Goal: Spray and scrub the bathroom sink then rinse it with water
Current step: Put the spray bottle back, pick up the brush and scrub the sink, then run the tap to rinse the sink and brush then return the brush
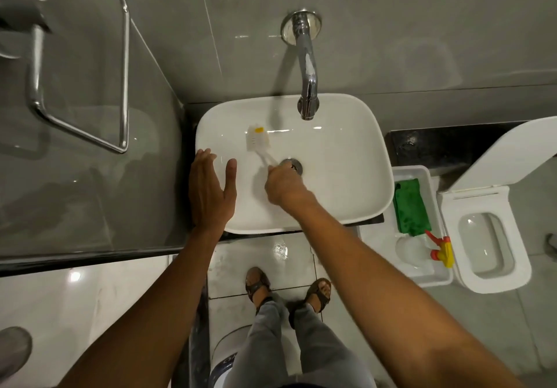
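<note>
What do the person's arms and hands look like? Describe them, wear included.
Both arms are bare right up to the frame edge, with no sleeves in view. The left hand and right hand wear no gloves. No watch, ring or bracelet shows on either.

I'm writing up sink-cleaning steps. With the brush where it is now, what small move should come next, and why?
Probably sweep the scrub brush from the back-left of the basin toward the drain. The right hand grips its handle with the head on the left wall, the left hand rests open on the sink rim, and no water runs from the faucet, so scrubbing seems unfinished.
</note>
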`<state>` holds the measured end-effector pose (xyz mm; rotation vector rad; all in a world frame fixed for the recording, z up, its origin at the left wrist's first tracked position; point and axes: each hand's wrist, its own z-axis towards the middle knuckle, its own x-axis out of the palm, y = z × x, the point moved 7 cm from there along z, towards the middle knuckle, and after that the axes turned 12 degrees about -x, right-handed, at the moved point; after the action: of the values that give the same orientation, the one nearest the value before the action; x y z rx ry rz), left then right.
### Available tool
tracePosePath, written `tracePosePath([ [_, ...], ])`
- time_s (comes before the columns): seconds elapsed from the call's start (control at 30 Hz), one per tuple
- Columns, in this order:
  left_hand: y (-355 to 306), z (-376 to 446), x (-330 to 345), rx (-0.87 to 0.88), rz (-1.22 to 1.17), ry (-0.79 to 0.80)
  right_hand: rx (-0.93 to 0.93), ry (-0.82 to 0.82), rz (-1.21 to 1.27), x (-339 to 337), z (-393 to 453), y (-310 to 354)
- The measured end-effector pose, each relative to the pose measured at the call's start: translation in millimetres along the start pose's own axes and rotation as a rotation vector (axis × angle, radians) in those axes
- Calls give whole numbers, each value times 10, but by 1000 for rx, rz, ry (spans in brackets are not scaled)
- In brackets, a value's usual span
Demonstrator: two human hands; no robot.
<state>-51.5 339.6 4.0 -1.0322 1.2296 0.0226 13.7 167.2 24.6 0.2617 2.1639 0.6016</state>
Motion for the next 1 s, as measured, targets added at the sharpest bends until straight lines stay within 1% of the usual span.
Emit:
tracePosePath([
  [0.07, -19, 5, 3, 11, 16, -6, 94, -80, -16, -234, 34, -316],
  [0.2, -26, -7, -17, 2, 13, 9, 316, -139, -106, -738, -225, -1173],
  [0.23, -26, -8, -20, 0, 8, 13, 351, -109, -136, -802, -358, -1328],
  [0.27, -26, -7, -20, -5, 2, 18, 365, -41, -170, -819, -489, -1413],
  [0.33, -29, -13, -25, -12, -3, 24, 347, 119, -198, -730, -760, -1340],
  [0.4, -33, -13, -32, -12, 2, 22, 307, 274, -146, -531, -956, -1141],
  [0.47, -38, -8, -30, -11, 11, 26, 316, 381, 38, -247, -1083, -877],
  [0.53, -49, -10, -28, -1, 22, 20, 274, 487, 279, 77, -1189, -491],
  [0.6, -49, -15, -27, -3, 23, 18, 226, 514, 347, 329, -1115, -111],
  [0.67, -45, -21, -28, -4, 14, 16, 159, 434, 300, 433, -851, 209],
  [0.73, -32, -10, -35, -14, 8, 18, 92, 267, 265, 315, -548, 394],
  [0.77, -27, -4, -39, -19, 8, 21, 47, 202, 203, 208, -407, 436],
  [0.87, -21, 1, -26, -17, 10, 28, 18, -26, -4, -173, -41, 322],
  [0.9, -24, 0, -28, -11, 5, 20, 67, -87, -10, -283, 31, 204],
  [0.97, -29, -5, -37, 1, -12, 3, 116, -149, -104, -463, 76, -44],
  [1.0, -36, -11, -42, 9, -21, -5, 127, -143, -134, -523, 64, -180],
])
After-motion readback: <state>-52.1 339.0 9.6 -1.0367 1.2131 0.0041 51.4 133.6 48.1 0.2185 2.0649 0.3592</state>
